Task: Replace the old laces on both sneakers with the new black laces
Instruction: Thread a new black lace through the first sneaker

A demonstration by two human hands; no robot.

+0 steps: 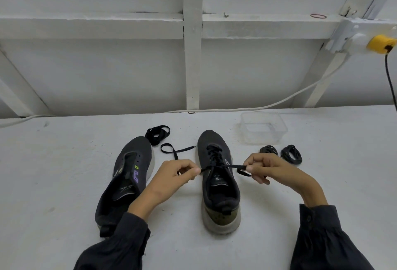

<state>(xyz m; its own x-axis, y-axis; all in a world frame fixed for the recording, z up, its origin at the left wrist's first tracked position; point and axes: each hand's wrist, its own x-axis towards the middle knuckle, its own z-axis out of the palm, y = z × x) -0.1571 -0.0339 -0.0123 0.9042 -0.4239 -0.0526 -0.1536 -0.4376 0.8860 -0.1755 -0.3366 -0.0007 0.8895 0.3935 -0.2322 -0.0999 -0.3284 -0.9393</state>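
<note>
Two dark sneakers stand on the white table, toes pointing away from me. The right sneaker (pixel 218 175) carries a black lace (pixel 214 156) through its eyelets. My left hand (pixel 175 173) pinches one end of that lace and my right hand (pixel 271 168) pinches the other, so the lace runs taut across the shoe's tongue. The left sneaker (pixel 126 175) leans to its left and has no lace in its eyelets. A flat black lace (pixel 158 133) lies bundled beyond its toe, with a loose loop trailing between the shoes.
Two coiled black laces (pixel 291 153) lie to the right of the laced sneaker. A clear plastic container (pixel 263 128) stands behind them. A white cable (pixel 236 109) runs along the table's far edge below a white framed wall. A yellow plug (pixel 381 43) sits at upper right.
</note>
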